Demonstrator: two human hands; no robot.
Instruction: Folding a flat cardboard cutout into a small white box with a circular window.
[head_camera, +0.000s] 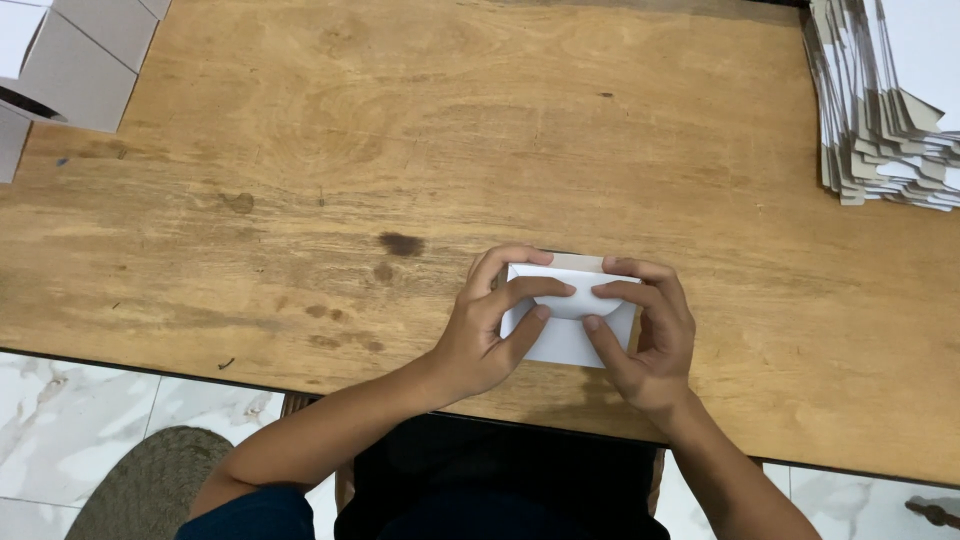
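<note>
A single camera on my head looks almost straight down at the wooden desk (300, 150). It sits close above my forearms, the desk's near edge and floor tiles (60, 400) in view.

Dark blue short sleeve (250, 510), black lap garment (500, 480), bare forearms.

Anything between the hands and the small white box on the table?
Nothing visible. The left hand and right hand already grip the small white box from both sides, fingers curled over its top flap. The wooden table around it is bare; the stack of flat cardboard blanks sits far off.
</note>
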